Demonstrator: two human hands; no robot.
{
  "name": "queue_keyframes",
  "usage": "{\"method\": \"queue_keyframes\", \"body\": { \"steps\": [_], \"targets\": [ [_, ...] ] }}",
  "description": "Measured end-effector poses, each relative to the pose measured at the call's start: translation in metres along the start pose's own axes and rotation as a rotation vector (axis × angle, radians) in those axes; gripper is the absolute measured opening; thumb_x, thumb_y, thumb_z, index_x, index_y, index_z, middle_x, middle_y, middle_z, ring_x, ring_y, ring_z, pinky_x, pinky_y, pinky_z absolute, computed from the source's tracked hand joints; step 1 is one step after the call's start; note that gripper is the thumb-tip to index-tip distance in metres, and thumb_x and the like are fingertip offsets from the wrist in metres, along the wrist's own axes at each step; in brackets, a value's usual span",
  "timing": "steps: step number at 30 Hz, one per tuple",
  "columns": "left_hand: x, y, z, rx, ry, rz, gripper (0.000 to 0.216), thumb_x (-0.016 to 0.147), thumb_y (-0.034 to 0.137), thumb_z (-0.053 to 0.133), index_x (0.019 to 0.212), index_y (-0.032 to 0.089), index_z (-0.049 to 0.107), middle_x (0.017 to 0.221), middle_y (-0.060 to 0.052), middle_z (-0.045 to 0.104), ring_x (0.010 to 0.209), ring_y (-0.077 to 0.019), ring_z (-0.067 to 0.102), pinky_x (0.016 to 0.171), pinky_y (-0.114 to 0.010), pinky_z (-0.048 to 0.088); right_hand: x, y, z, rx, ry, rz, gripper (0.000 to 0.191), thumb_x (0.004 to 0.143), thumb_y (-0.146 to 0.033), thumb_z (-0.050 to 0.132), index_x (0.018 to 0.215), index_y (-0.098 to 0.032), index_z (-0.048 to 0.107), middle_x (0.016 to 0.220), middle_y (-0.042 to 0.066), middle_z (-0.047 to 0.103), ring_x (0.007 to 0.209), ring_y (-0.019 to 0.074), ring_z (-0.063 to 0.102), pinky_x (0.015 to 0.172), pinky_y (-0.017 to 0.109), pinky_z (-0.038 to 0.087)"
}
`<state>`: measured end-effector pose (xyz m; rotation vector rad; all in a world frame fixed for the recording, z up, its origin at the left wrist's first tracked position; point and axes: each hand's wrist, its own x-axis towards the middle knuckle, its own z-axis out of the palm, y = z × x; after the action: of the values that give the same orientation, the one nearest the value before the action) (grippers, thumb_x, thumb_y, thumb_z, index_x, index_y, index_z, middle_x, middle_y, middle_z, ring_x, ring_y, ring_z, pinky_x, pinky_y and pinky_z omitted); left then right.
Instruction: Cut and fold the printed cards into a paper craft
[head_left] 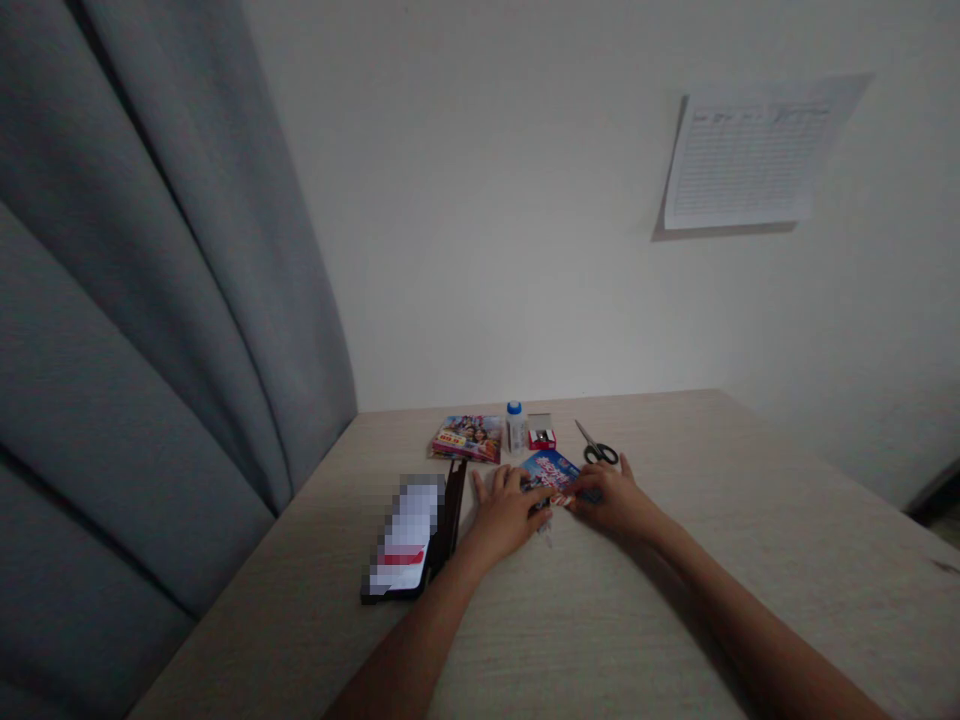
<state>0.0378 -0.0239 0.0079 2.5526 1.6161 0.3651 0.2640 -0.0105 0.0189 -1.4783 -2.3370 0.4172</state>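
Note:
Both of my hands rest on a pale wooden table [675, 600] around a small blue and red printed card or packet [553, 471]. My left hand [504, 516] lies with fingers spread, its fingertips at the packet's left edge. My right hand [613, 498] has its fingers pinched on the packet's right lower corner. The part of the packet under my fingers is hidden.
Behind the hands lie black-handled scissors [597, 446], a small red box [541, 434], a little white bottle with a blue cap [514, 426] and a colourful printed pack [468, 438]. A phone in a dark case [409, 540] lies at left. Grey curtain [150, 350] hangs left; a paper sheet [750, 160] is on the wall.

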Motion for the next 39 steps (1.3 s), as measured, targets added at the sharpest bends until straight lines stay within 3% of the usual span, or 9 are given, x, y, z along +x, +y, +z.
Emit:
{"method": "queue_keyframes", "body": {
  "steps": [12, 28, 39],
  "targets": [
    [0.0000, -0.0023, 0.0050, 0.021, 0.005, 0.005, 0.035, 0.094, 0.056, 0.048, 0.128, 0.054, 0.056, 0.140, -0.002, 0.048, 0.138, -0.0410, 0.029, 0.104, -0.082, 0.003, 0.0000, 0.0009, 0.0004, 0.013, 0.006, 0.009, 0.024, 0.085, -0.043, 0.062, 0.102, -0.032, 0.075, 0.109, 0.006, 0.070, 0.121, 0.0299, 0.054, 0.111, 0.067, -0.009],
    [0.0015, -0.0031, 0.0043, 0.033, -0.025, -0.021, 0.036, 0.093, 0.060, 0.047, 0.128, 0.056, 0.055, 0.144, -0.001, 0.045, 0.139, -0.0418, 0.027, 0.103, -0.082, 0.001, 0.0000, 0.0010, -0.0009, 0.017, -0.012, 0.003, 0.024, 0.086, -0.044, 0.062, 0.104, -0.032, 0.074, 0.113, 0.006, 0.070, 0.121, 0.0310, 0.054, 0.110, 0.070, -0.005],
    [0.0028, -0.0033, 0.0051, 0.010, -0.026, -0.041, 0.051, 0.091, 0.059, 0.051, 0.141, 0.050, 0.043, 0.141, -0.004, 0.046, 0.140, -0.0391, 0.025, 0.104, -0.081, -0.002, -0.0003, 0.0000, -0.0011, 0.020, -0.018, 0.014, 0.027, 0.086, -0.045, 0.062, 0.105, -0.032, 0.074, 0.112, 0.006, 0.070, 0.123, 0.0324, 0.052, 0.110, 0.070, -0.005]
  ]
}}
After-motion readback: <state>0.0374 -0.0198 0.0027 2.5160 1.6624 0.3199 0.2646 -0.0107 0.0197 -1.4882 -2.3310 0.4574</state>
